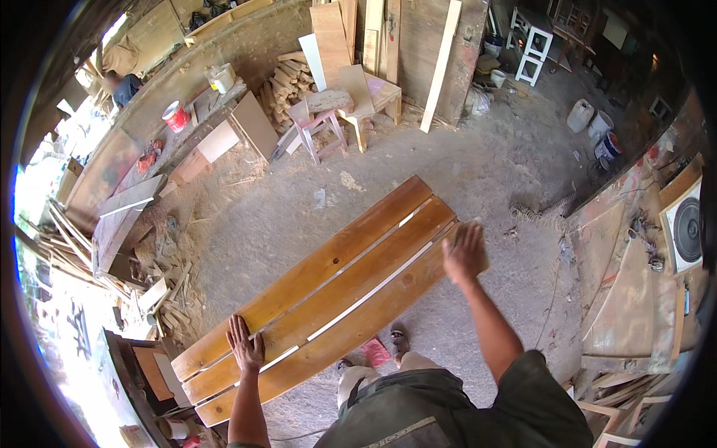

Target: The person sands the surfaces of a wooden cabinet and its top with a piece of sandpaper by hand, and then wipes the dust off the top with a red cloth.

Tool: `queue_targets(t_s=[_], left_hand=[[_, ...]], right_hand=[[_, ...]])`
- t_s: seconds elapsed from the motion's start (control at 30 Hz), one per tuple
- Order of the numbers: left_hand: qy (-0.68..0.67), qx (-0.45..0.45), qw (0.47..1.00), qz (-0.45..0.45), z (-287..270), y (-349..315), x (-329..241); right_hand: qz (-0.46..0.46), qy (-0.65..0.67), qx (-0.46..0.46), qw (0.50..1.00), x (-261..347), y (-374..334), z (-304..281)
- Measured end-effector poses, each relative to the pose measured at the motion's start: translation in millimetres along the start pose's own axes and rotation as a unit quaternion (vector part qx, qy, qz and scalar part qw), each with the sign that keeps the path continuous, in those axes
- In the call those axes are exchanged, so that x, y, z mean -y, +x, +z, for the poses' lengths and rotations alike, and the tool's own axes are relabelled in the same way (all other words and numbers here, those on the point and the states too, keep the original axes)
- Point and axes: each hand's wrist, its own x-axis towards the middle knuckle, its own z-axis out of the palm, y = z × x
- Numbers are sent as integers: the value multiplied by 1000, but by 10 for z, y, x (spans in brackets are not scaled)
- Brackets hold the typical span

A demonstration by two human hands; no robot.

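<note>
A long tabletop of three varnished brown planks [366,257] stretches slantwise before me, with narrow light gaps between the boards. My left hand [245,345] lies flat on its near left part, fingers spread and holding nothing. At the far right end is my right hand [464,252], smeared by motion. Beneath its palm and fingers shows a flat brownish piece [482,261], seemingly pressed against the end of the planks; its exact kind is too blurred to make out.
A pink-legged stool [317,131] and stacked wood pieces [287,86] stand at the back. Left, a workbench holds a red-and-white bucket [176,117]; a person [123,88] is beyond it. Scrap wood [175,295] litters the left floor. A speaker [685,230] is at right.
</note>
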Motion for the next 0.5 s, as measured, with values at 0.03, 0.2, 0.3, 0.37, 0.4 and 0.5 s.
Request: queue_targets(t_s=[0.03, 0.2, 0.3, 0.37, 0.4, 0.5], left_hand=[[4, -1, 1000, -6, -29, -28, 29], [-2, -12, 1000, -10, -6, -93, 45], [10, -11, 1000, -6, 5, -70, 46], [2, -7, 1000, -1, 31, -34, -21], [1, -12, 1000, 4, -15, -26, -66], [9, -10, 1000, -9, -25, -42, 21]], right_hand=[[27, 56, 8, 998, 361, -180, -101], [-274, 98, 168, 942, 1136, -1173, -648], [-108, 61, 130, 984, 553, -80, -401], [-39, 2, 158, 987, 250, 614, -300], [-17, 20, 129, 991, 271, 611, -235], [-98, 58, 86, 990, 1005, -136, -23]])
